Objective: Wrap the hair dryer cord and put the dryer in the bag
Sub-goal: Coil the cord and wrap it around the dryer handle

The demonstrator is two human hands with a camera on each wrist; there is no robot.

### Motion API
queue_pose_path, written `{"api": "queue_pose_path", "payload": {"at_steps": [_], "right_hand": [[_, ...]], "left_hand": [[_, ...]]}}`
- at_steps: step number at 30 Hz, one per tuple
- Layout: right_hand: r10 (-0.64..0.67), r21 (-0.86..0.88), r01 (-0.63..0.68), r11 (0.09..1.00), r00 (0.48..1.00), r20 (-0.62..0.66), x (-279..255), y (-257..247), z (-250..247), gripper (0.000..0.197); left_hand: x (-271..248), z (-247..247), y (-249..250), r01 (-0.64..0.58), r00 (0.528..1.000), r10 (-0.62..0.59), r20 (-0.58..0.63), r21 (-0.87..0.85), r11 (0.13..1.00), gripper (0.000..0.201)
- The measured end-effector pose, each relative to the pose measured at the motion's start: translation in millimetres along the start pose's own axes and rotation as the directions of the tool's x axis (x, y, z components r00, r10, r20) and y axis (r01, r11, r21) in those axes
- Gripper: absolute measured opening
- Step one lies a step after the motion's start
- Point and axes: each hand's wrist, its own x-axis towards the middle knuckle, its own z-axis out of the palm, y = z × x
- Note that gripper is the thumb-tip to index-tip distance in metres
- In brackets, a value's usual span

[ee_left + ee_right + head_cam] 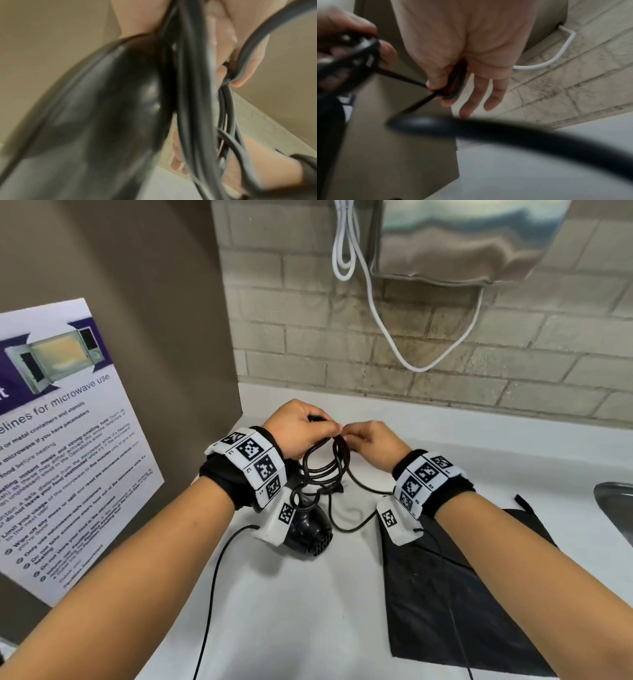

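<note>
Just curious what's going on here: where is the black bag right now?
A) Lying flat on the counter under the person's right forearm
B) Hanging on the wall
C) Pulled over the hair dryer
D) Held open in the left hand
A: the head view shows the bag flat on the counter, while both the left hand and right hand hold the cord.

head view downward, wrist views close, shared cord (329,463)
</note>
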Motion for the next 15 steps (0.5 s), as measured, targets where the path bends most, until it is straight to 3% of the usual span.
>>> {"api": "queue_pose_path", "payload": {"at_steps": [3,5,8,11,13,15], "right_hand": [[0.092,-0.104,-0.124,0.987,0.957,-0.276,13,18,-13,0.022],[0.216,-0.127,-0.276,0.953,0.91,-0.354,18,34,-24,0.023],[0.377,-0.236,-0.47,0.851,0.858,-0.349,25,52,-33,0.027],[0.528,-0.429,-0.612,0.665,0.791,-0.31,25,68,-37,0.028],[0.596,-0.578,-0.582,0.571,0.779,-0.195,21,74,-36,0.034],[0.555,-0.661,-0.481,0.575,0.824,-0.117,16,70,-31,0.034]], "left_hand": [[-2,1,-1,0.03,0.998,-0.028,0.058,-0.035,0.999,0.012],[-3,-1,-3,0.049,0.998,-0.046,0.053,-0.067,0.997,0.01],[-2,-2,-5,0.064,0.997,-0.059,0.05,-0.099,0.993,0.013],[-4,0,-7,0.083,0.993,-0.067,0.1,-0.169,0.982,0.015],[-4,-1,-10,0.062,0.995,-0.049,0.081,-0.174,0.983,0.016],[-1,-2,-14,0.058,0.997,-0.048,0.056,-0.201,0.978,0.016]]}}
